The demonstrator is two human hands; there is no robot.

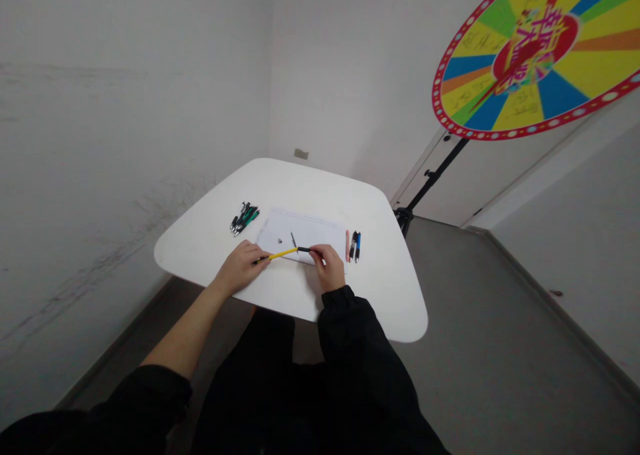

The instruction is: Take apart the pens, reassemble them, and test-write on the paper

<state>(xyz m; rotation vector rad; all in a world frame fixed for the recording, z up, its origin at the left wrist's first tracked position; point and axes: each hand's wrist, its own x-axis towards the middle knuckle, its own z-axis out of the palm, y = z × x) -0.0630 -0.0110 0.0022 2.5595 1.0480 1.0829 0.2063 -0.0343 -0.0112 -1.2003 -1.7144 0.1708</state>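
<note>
Near the front of the white table, my left hand (243, 267) is closed on the end of a yellow pen barrel (283, 254). My right hand (327, 267) pinches a black pen part (303, 249) whose tip meets the barrel's right end. Whether the two are joined or just touching I cannot tell. Beneath them is a white sheet of paper (310, 226) with faint writing along its top. On the sheet lie a thin dark piece (293, 237), perhaps a refill, and a small dark bit (280, 241).
Several black and green pens (245, 218) are heaped at the left of the table (380, 295). To the right lie a pink stick-shaped thing (347, 245), a black pen (353, 246) and a blue pen (359, 246). A colourful prize wheel (537, 102) stands on a black stand beyond.
</note>
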